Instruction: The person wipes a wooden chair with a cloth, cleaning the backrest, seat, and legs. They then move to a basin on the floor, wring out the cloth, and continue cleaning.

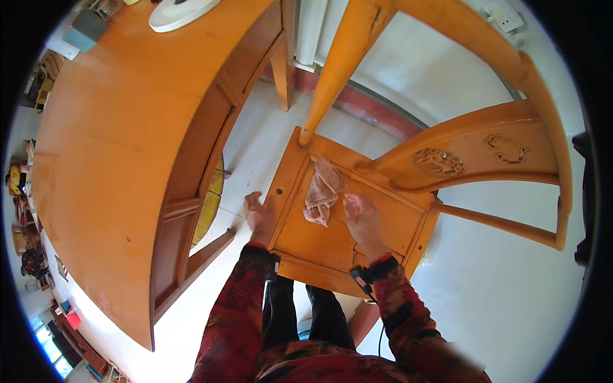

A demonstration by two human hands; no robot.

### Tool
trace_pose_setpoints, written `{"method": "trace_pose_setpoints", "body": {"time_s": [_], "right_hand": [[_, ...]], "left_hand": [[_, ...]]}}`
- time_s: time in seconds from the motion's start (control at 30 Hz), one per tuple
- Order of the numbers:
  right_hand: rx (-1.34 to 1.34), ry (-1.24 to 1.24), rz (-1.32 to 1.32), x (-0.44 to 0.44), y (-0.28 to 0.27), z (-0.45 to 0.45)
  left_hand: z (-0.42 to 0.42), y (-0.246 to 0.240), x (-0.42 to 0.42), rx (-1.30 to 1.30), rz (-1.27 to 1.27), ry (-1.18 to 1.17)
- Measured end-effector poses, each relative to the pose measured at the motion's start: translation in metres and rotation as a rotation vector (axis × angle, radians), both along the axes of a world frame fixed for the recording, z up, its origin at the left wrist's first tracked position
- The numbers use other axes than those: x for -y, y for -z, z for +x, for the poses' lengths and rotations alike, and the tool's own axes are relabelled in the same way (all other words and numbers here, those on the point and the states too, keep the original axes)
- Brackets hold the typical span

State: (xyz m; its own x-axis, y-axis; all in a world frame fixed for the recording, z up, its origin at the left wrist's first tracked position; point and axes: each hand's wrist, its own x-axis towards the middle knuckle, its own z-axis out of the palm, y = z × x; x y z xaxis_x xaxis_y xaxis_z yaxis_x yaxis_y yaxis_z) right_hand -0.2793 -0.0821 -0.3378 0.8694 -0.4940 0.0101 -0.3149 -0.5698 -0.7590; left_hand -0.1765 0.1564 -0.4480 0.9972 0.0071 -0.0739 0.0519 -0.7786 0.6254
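Observation:
A crumpled pinkish-brown cloth (324,191) lies on the seat (306,239) of an orange wooden armchair, towards its back left part. My right hand (361,220) hovers just right of the cloth with fingers loosely curled, holding nothing and apart from it. Over the left edge of the seat is my left hand (260,218), empty, its fingers apart. The chair's carved back splat (459,148) and curved top rail (519,62) rise to the right. Both wrists wear dark straps with small devices.
A large orange wooden table (119,143) with drawers stands at my left, bearing a white round object (179,14) and a grey box (86,31). Under it shows a yellow round surface (209,210). A white wall with a socket (503,16) is behind the chair.

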Motion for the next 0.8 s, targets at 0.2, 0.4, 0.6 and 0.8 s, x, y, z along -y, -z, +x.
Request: {"method": "trace_pose_setpoints", "body": {"time_s": [0.2,0.4,0.6,0.8], "right_hand": [[0.120,0.067,-0.373,-0.012,0.066,0.070],[0.112,0.056,-0.098,-0.031,0.120,0.085],[0.198,-0.005,-0.428,0.001,0.090,0.126],[0.039,-0.147,-0.668,0.009,0.091,0.165]], "left_hand": [[-0.025,0.020,-0.017,-0.319,0.195,0.008],[-0.020,0.015,-0.020,-0.152,0.313,0.149],[-0.019,0.009,-0.020,-0.117,0.235,0.105],[-0.019,0.007,-0.019,-0.087,0.274,0.116]]}}
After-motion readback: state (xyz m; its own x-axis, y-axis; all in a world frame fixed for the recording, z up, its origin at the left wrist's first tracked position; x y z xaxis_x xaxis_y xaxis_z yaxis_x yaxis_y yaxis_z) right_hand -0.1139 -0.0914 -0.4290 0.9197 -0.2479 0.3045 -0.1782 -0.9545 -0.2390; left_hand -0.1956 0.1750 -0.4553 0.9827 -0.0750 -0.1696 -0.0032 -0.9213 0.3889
